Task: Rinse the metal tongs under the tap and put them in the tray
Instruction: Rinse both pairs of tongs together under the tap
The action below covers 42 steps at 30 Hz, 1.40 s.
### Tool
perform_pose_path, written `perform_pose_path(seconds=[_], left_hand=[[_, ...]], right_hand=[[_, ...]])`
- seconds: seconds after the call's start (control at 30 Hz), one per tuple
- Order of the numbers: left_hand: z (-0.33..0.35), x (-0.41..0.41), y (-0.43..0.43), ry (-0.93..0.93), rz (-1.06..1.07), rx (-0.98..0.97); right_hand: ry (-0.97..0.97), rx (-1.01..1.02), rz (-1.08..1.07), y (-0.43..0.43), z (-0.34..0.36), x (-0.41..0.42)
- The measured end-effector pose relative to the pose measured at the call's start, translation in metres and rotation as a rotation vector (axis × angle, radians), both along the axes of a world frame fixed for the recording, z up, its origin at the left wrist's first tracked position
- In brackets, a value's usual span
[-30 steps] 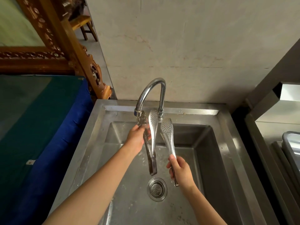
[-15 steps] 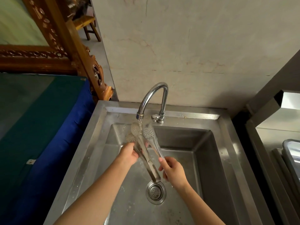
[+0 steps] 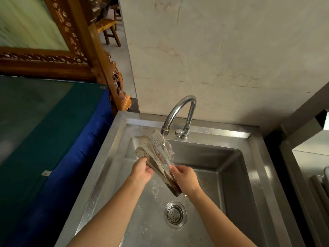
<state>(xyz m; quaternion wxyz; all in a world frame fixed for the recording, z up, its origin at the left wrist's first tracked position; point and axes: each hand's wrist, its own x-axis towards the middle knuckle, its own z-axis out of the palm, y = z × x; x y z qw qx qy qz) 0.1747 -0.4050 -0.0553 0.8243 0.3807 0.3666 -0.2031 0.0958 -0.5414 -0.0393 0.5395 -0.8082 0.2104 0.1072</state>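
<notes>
Two pairs of metal tongs (image 3: 153,152) with perforated spoon ends fan out over the steel sink (image 3: 256,157), their heads up and to the left below the spout. Water runs from the curved tap (image 3: 179,111) onto the tongs and splashes. My left hand (image 3: 142,172) grips the tongs from the left near their middle. My right hand (image 3: 185,177) holds them from the right, lower on the handles. The handle ends point down toward the round drain (image 3: 175,214). A sliver of the grey tray (image 3: 326,172) shows at the far right edge.
A blue and green covered surface (image 3: 53,139) lies left of the sink. A carved wooden frame (image 3: 92,56) leans behind it. A marbled wall rises behind the tap. A steel counter and rack (image 3: 306,175) stand at the right.
The tongs have tilted from upright to slanting left under the spout, and water now runs over them. Both hands have come closer together on the handles.
</notes>
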Motion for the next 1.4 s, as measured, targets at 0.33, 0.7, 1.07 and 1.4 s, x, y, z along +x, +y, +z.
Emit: perform_pose_path(seconds=[0.33, 0.7, 1.07, 1.4], left_hand=[[0.035, 0.032, -0.025, -0.286, -0.044, -0.214], [0.070, 0.062, -0.026, -0.335, -0.120, -0.043], [0.121, 0.076, -0.016, -0.496, -0.014, 0.031], [0.107, 0.070, -0.005, -0.465, -0.060, 0.091]], right_hand=[[0.028, 0.099, 0.078, 0.001, 0.041, 0.038], [-0.125, -0.112, 0.374, -0.006, 0.067, 0.075], [-0.046, 0.590, 0.336, -0.004, 0.053, 0.095], [-0.085, 0.475, 0.358, -0.004, 0.036, 0.094]])
